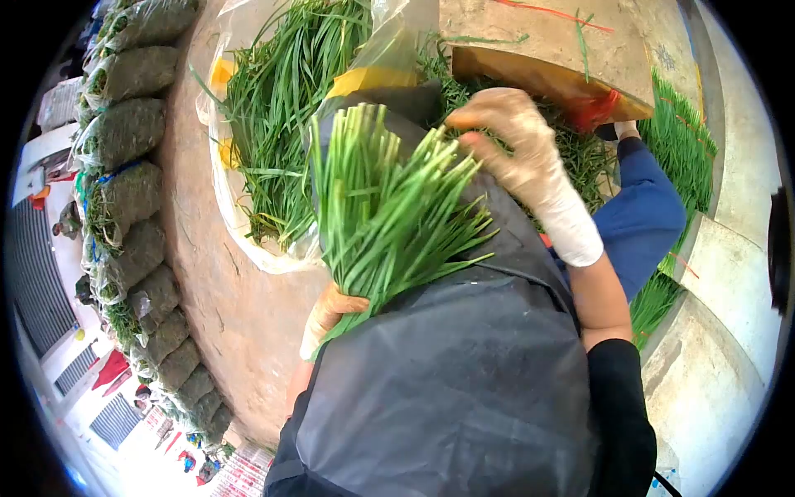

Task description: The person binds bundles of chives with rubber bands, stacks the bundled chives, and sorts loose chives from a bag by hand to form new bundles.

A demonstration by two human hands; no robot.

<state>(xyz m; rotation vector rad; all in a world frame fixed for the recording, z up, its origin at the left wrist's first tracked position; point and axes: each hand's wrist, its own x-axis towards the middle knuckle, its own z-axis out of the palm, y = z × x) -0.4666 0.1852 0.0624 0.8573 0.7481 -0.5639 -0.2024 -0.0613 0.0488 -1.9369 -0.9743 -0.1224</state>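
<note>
My left hand [335,308], in a pale glove with orange fingertips, is closed round the leafy lower part of a bunch of garlic chives [389,207]. The cut stem ends fan out upward and to the right, and the bunch lies across my dark apron [447,389]. Just right of the stem ends, my right hand [515,149] is raised in a matching glove. Its fingers are bent and apart, slightly blurred, with nothing visible between them. Loose chives [286,124] fill an open plastic bag [240,228] on the ground beyond my left hand.
A low wooden board [546,79] with red ties [598,112] stands ahead, with green trimmings [580,153] by it. Tied chives [679,141] lie along the right. Filled sacks [137,132] line the left side. Concrete slabs [704,331] edge the right.
</note>
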